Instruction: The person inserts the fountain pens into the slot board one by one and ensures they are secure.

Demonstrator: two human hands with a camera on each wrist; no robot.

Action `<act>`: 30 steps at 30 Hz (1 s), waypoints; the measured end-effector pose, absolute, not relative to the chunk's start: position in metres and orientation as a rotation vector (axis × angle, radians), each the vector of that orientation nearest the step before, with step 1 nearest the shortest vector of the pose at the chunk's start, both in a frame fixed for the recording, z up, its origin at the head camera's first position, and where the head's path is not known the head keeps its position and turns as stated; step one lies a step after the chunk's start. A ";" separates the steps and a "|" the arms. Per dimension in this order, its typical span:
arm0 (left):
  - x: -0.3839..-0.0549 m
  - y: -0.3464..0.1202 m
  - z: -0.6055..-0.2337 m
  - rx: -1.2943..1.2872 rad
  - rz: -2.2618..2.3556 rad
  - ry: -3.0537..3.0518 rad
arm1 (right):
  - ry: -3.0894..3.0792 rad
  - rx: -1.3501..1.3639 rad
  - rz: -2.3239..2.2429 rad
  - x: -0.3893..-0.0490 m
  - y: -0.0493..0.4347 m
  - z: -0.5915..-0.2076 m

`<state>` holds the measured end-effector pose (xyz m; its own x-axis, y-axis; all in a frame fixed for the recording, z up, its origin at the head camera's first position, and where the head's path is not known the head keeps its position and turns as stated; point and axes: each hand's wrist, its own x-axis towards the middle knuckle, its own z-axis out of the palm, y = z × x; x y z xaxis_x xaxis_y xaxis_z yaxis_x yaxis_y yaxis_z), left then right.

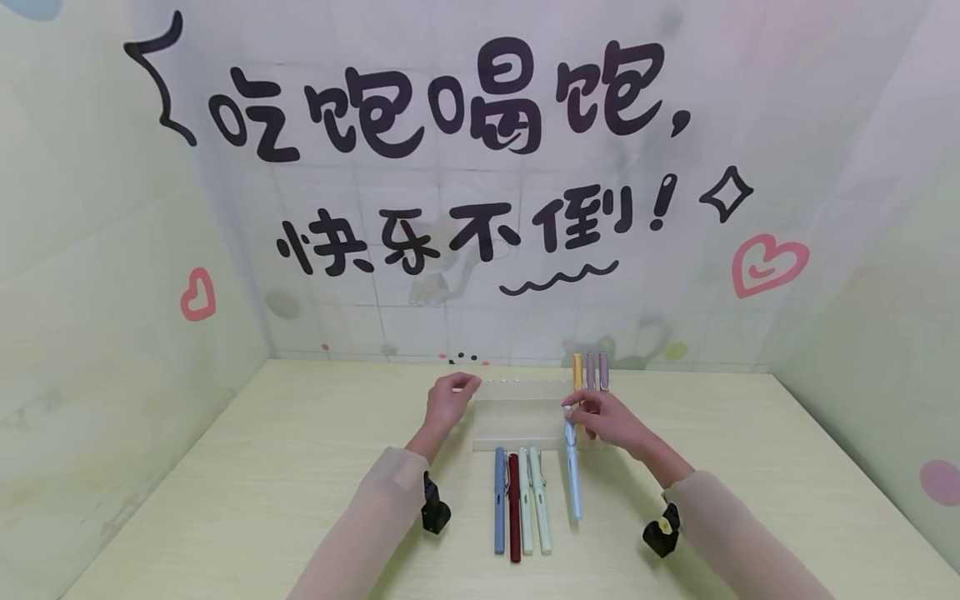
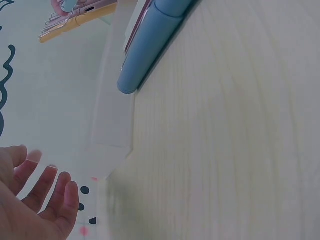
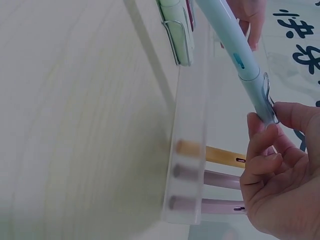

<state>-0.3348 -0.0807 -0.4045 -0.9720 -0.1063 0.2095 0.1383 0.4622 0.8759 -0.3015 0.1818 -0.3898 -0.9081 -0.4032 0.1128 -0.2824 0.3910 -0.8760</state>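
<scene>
My right hand [image 1: 613,421] pinches a light blue pen [image 1: 573,479] near its clip end, with the other end slanting down toward the front. In the right wrist view, thumb and fingertips close on that pen [image 3: 232,42] by its metal clip. A translucent pen rack [image 1: 510,443] stands behind it. An orange-yellow pen [image 1: 577,371] and two purple pens [image 1: 603,371] lie in the rack's right end, partly hidden by my right hand. My left hand [image 1: 448,404] is at the rack's back left corner, fingers loosely bent; whether it touches is unclear.
In front of the rack lie a blue pen [image 1: 499,500], a dark red pen [image 1: 514,508] and two pale green pens [image 1: 534,500], side by side. A printed curtain [image 1: 450,325] stands behind the wooden table [image 1: 262,483]. Black wrist cameras [image 1: 435,506] sit on both sleeves.
</scene>
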 end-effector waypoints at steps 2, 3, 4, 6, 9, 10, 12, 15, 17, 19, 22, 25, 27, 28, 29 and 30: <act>-0.335 -0.081 -0.404 -0.028 -1.515 -2.477 | 2.529 -0.625 -1.550 -0.303 0.183 -0.388; -0.335 -0.081 -0.404 -0.028 -1.515 -2.477 | 2.532 -0.618 -1.553 -0.304 0.183 -0.387; -0.335 -0.081 -0.404 -0.027 -1.514 -2.477 | 2.532 -0.619 -1.555 -0.304 0.183 -0.386; -0.335 -0.080 -0.404 -0.025 -1.516 -2.477 | 2.530 -0.623 -1.561 -0.305 0.183 -0.383; -0.336 -0.080 -0.405 -0.023 -1.516 -2.478 | 2.530 -0.615 -1.557 -0.297 0.180 -0.368; -0.336 -0.080 -0.405 -0.023 -1.515 -2.478 | 2.529 -0.618 -1.557 -0.295 0.179 -0.364; -0.335 -0.080 -0.404 -0.024 -1.514 -2.478 | 2.530 -0.620 -1.559 -0.295 0.178 -0.360; -0.335 -0.080 -0.404 -0.022 -1.513 -2.478 | 2.556 -0.629 -1.561 -0.303 0.180 -0.364; -0.334 -0.080 -0.404 -0.021 -1.516 -2.480 | 2.587 -0.638 -1.560 -0.309 0.183 -0.368; -0.334 -0.080 -0.404 -0.020 -1.519 -2.480 | 2.619 -0.636 -1.563 -0.311 0.184 -0.367; -0.334 -0.080 -0.404 -0.021 -1.515 -2.480 | 2.647 -0.643 -1.568 -0.312 0.185 -0.365; -0.334 -0.080 -0.404 -0.024 -1.506 -2.481 | 2.668 -0.628 -1.569 -0.314 0.185 -0.364; -0.334 -0.080 -0.404 -0.023 -1.504 -2.483 | 2.671 -0.628 -1.574 -0.315 0.186 -0.363; -0.334 -0.080 -0.404 -0.021 -1.505 -2.483 | 2.670 -0.628 -1.584 -0.316 0.186 -0.362; -0.334 -0.080 -0.404 -0.019 -1.508 -2.483 | 2.668 -0.631 -1.594 -0.317 0.186 -0.361; -0.334 -0.080 -0.403 -0.017 -1.511 -2.484 | 2.662 -0.633 -1.610 -0.318 0.186 -0.360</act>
